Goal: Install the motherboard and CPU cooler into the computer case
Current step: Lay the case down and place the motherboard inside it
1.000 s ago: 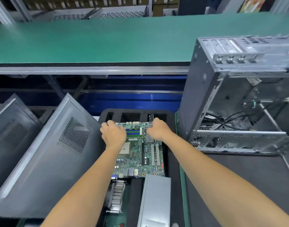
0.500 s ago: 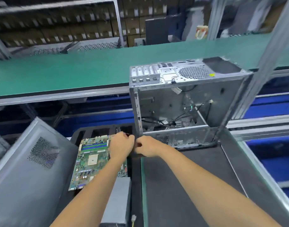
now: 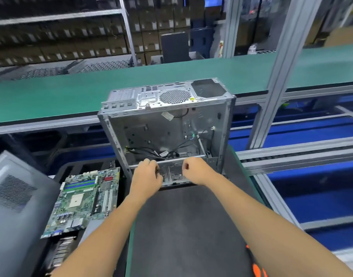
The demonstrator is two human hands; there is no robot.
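Observation:
An open grey computer case (image 3: 171, 124) stands upright on the black mat (image 3: 191, 226), loose cables lying inside it. My left hand (image 3: 146, 177) and my right hand (image 3: 194, 170) are side by side at the case's near lower rail, fingers curled on it. The green motherboard (image 3: 85, 198) lies flat in a black tray (image 3: 71, 168) to the left, apart from both hands. A finned CPU cooler (image 3: 61, 252) shows partly below the board.
A grey side panel (image 3: 15, 206) leans at far left. A grey metal box (image 3: 89, 228) lies under my left forearm. A green conveyor belt (image 3: 71, 92) runs behind the case. An aluminium post (image 3: 279, 72) rises at the right, with blue bins below.
Both hands left the motherboard, which stayed in the tray, and moved right to the case's lower rail. The view swung right and up.

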